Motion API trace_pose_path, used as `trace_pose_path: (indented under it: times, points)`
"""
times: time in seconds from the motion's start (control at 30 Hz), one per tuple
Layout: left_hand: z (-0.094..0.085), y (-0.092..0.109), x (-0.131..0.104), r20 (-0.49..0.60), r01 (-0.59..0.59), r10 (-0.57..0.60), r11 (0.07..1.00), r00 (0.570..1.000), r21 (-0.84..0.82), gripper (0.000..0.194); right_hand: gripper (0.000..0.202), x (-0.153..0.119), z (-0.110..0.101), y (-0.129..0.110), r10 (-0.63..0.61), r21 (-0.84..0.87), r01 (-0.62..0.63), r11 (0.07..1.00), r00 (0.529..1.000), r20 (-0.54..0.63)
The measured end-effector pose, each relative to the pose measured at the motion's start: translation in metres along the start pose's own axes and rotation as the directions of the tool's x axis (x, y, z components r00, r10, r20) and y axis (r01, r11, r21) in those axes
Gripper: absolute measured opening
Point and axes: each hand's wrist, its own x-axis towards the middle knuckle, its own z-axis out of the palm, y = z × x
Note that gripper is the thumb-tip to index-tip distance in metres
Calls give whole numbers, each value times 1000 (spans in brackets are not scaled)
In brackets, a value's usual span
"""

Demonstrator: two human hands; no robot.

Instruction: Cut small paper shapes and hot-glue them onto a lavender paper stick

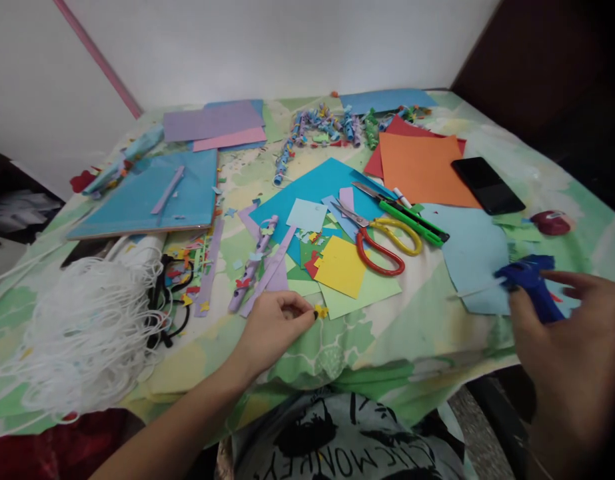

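Observation:
My left hand (277, 323) is closed in a pinch at the front of the table, with a small yellow paper cutout (321, 311) at its fingertips. To the right, my right hand (572, 333), blurred by motion, has its thumb and fingers around a blue glue gun (532, 283). A whitish glue stick (480, 288) juts out of the gun's left end, above light blue paper (472, 253). Beyond my left hand lies a rolled purple paper tube (253, 263) with small cutouts on it. A yellow paper square (340, 267) is close by.
Scissors (380, 250) and a green cutter (412, 220) lie mid-table. A black phone (487, 185) rests beside orange paper (422, 167). Tangled white cord (92, 333) fills the front left, near a blue paper pack (152, 193). Decorated paper rolls (317, 127) sit at the back.

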Motion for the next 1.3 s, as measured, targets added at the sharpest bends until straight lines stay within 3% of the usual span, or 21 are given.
trace_pose_path:
  times: [0.03,0.07,0.1,0.17,0.23,0.33,0.5,0.77,0.93,1.03,1.1,1.13,1.23,1.3]
  points:
    - [1,0,1,-3,-5,6,1000,1000,10,7,27,-1,9,-21,-38,-137,21,990,991,-126]
    - [1,0,2,4,-6,6,1000,1000,16,8,18,-1,19,-40,-119,-146,114,983,993,-28]
    - [1,0,3,17,-4,4,1000,1000,18,8,12,0,30,-56,-194,-13,199,980,964,180]
    - [1,2,5,46,5,-5,1000,999,21,8,7,2,52,-81,-350,236,273,933,841,412]
    - [0,5,6,65,17,-19,999,998,35,8,4,5,73,-95,-411,297,292,909,744,527]
    - [-1,8,8,66,21,-25,998,998,61,8,4,10,93,-105,-395,290,270,918,676,622]
    - [-4,6,13,75,-19,11,994,997,111,8,6,13,100,-108,-361,278,232,932,642,677]
    - [-6,2,17,128,-61,46,992,991,114,7,7,12,106,-113,-379,251,290,923,581,720]
    - [-9,2,18,156,-119,98,985,983,128,8,9,12,109,-113,-331,229,243,943,597,731]
    - [-13,-4,11,76,-192,180,960,981,204,9,10,12,110,-111,-288,224,181,958,616,733]
    - [-15,-12,4,-9,-295,312,906,950,303,8,10,12,111,-110,-275,222,162,961,618,737]
    - [-15,-18,1,-41,-367,408,858,912,359,8,10,11,111,-110,-269,217,159,963,617,739]
    - [-13,-37,-9,-33,-566,678,638,734,522,13,12,11,114,-113,-247,189,159,969,619,745]
    - [-10,-48,-13,28,-613,761,499,648,612,20,12,10,116,-115,-226,159,162,974,631,742]
